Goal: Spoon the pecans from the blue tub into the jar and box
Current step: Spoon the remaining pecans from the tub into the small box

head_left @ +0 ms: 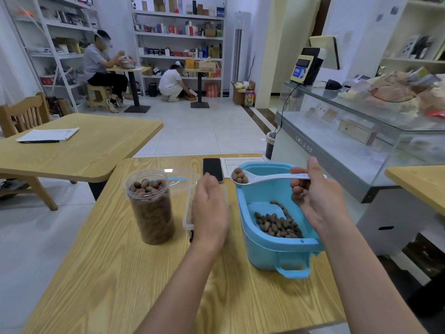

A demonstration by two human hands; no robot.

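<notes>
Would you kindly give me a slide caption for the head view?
Right hand lifts a spoon of pecans from the blue tub toward the nearly full jar.

Left hand hides most of the box (contents can't be told), just right of the jar; both forearms cut off at btm edge.

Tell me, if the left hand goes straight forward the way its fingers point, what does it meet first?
Probably the phone: the left hand hovers over the clear box, fingertips pointing at its near edge. Depth is unclear, so it may pass above it.
</notes>
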